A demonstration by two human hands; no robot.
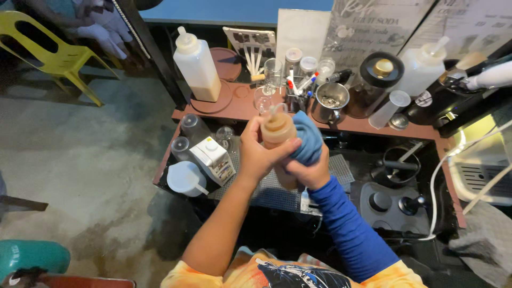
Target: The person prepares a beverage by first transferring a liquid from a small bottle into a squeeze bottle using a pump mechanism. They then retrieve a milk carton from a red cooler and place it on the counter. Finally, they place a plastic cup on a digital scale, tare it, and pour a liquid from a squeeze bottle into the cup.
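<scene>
— While the left hand (260,154) wraps the squeeze bottle (278,140) from nine o'clock, what is the right hand (308,169) doing?
— It's closed on a blue cloth (305,137), pressed against the bottle's three o'clock side, seemingly to wipe it.
— Why hold it upright?
— Probably so the brown sauce stays in. The bottle sits between both hands, above the counter (240,109), with a milk carton (213,160) at eight o'clock.

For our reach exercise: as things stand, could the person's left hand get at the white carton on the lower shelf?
Probably not at once: the left hand is wrapped around the tan squeeze bottle. The white carton sits close beside it, nothing between.
</scene>
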